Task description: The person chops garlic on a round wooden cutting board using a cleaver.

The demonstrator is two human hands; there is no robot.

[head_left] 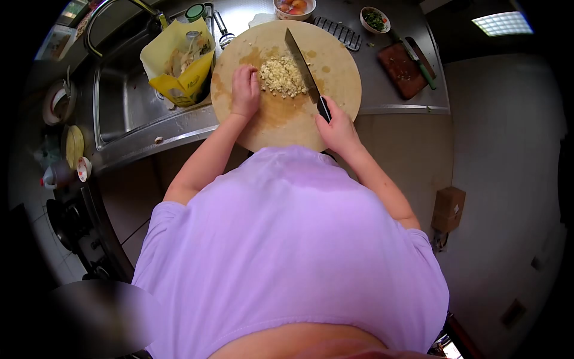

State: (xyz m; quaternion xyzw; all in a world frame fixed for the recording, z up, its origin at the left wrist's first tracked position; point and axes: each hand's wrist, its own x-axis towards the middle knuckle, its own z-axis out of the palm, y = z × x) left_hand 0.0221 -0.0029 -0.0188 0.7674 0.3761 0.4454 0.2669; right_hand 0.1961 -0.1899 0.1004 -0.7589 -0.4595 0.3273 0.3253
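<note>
A heap of finely chopped pale bits, which looks like garlic (283, 76), lies on the round wooden cutting board (281, 128). My right hand (339, 127) is wrapped round the black handle of a kitchen knife (302, 63). The blade points away from me, along the right side of the heap. On the left of the heap, my left hand (246, 91) rests on the board with its fingers curled together. Nothing shows in its grasp, and part of the fingers is hidden.
Left of the board, a yellow bag (185, 84) with scraps stands by the sink (119, 113) and its faucet (95, 30). Behind are a bowl of fruit (294, 8) and a black rack (338, 33). At right sit a bowl of greens (375, 20) and a brown board (402, 72) with a green-handled knife (427, 76).
</note>
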